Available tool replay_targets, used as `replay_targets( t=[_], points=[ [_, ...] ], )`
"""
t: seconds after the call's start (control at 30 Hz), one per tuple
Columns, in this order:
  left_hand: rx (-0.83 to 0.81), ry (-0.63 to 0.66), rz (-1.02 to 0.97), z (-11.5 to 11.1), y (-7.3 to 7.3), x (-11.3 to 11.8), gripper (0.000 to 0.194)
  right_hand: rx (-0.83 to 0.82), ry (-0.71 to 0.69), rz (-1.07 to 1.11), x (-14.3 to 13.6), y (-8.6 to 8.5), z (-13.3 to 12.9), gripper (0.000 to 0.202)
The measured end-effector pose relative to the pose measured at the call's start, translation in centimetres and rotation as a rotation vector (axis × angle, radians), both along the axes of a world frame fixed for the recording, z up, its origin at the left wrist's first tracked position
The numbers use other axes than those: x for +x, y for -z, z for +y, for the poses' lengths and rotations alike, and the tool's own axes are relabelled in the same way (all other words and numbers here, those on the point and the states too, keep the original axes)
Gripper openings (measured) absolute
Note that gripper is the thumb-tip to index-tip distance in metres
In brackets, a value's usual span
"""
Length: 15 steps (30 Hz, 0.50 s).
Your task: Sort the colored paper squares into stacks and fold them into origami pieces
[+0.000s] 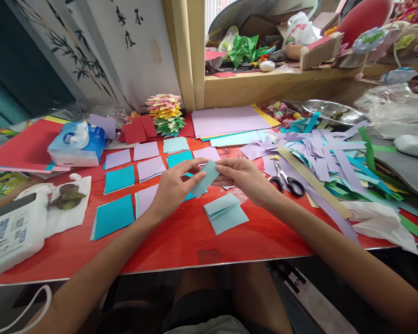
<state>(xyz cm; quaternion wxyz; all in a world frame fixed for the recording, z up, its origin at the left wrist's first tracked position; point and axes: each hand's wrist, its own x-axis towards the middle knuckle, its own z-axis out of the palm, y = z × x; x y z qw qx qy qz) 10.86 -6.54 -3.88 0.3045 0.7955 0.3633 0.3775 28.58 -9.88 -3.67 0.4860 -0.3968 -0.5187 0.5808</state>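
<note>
A: Where is the paper (pixel 206 180) being held?

B: It's tilting between the left hand (pixel 177 183) and the right hand (pixel 242 175), just above the surface (pixel 160 253), around the middle and toward the front edge.

A: How are the hands gripping it?

B: The left is pinching it nearly closed, thumb pressing the face we're seeing. The right is closing its fingertips on the right side; I cannot tell what its thumb is doing.

A: Why both?

B: Presumably one is steadying while the other is guiding; thin paper is bending easily.

A: And the folded sheet (pixel 226 215)?

B: It's lying below them, nearer the front edge, its flap rising slightly, probably sitting there for easy reach.

A: The rest?

B: Squares (pixel 114 215) are lying in rows toward the left, likely so the piles are staying apart. Strips (pixel 322 160) are crowding toward the right edge, and scissors (pixel 295 186) are resting beside them, blades pointing toward the far edge, handily near the right hand.
</note>
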Motion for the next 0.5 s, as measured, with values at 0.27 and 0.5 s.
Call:
replay_targets(
  t=[0.27, 0.5],
  points=[
    [-0.072, -0.050, -0.075, -0.01, 0.07, 0.06, 0.031, -0.028, -0.008, 0.109, 0.42, 0.12, 0.08, 0.024],
    [-0.134, -0.055, -0.111, -0.03, 0.21, 0.13, 0.033, 0.009, -0.039, 0.068, 0.34, 0.05, -0.06, 0.024]
  ],
)
